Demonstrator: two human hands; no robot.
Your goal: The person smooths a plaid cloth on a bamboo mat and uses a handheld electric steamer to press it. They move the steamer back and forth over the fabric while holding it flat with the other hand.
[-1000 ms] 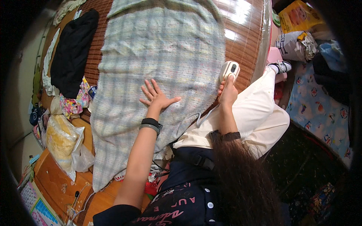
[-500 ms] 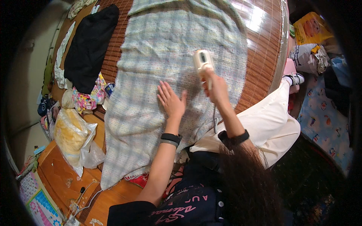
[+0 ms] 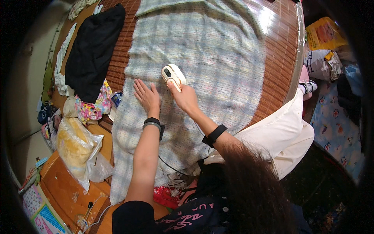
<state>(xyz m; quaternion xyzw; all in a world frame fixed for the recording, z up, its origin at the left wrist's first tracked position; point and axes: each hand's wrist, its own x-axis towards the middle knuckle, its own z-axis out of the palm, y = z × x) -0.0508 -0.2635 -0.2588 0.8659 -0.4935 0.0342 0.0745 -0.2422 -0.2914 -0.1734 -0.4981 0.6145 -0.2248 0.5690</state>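
Observation:
A pale blue, grey and cream checked cloth lies spread before me with soft wrinkles. My right hand is closed round the handle of a small white handheld iron, which rests on the cloth just right of my left hand. Open, with fingers stretched, my left hand lies flat on the fabric. A thin dark cord runs over the cloth near my body; its link to the iron is hidden by my arms.
Beneath the cloth is a brown slatted mat. At the left lie a black garment, a floral cloth and a clear bag with something yellow inside. Cables trail across the wooden surface at lower left. Bags stand at the far right.
The iron has moved left in my right hand and is now down on the cloth. My left hand has shifted left, still flat.

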